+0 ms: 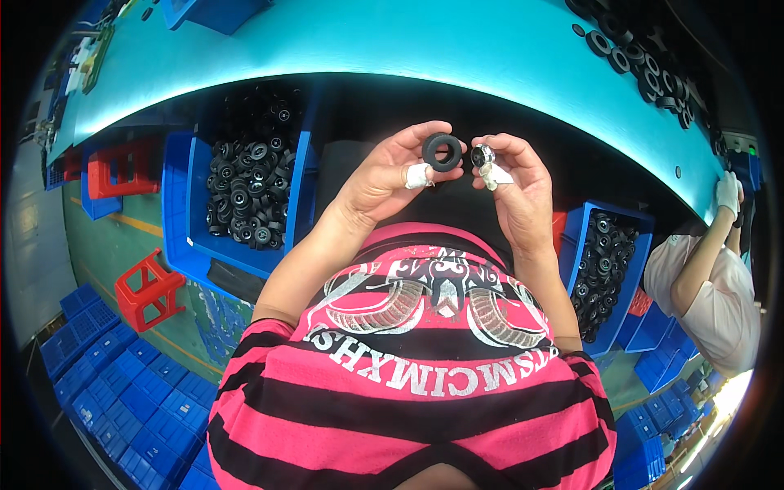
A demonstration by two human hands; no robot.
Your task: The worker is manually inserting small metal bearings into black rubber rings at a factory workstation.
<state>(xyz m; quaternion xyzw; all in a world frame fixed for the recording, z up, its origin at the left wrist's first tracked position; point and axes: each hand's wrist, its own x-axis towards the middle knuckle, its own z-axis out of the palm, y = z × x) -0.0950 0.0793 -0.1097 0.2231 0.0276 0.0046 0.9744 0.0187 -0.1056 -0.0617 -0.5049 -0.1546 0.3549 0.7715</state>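
Between thumb and fingers, my left hand (390, 168) grips a small black rubber tyre (442, 152), its round hole turned toward me. A small dark wheel hub with a shiny rim (483, 155) sits pinched in my right hand (523, 184). The tyre and the hub are side by side, a short gap apart, above my lap. White tape wraps both thumbs. To my left, a blue bin (175, 204) holds many wheels (249, 192). On my right, another blue bin (576, 224) is full of similar dark wheels (604, 265).
The turquoise table (367, 41) curves ahead of my hands. Loose black tyres (629, 61) lie at its far right. A person in a pale shirt (706, 286) with a gloved hand is at right. Red stools (151, 290) and stacked blue crates (135, 392) stand at left.
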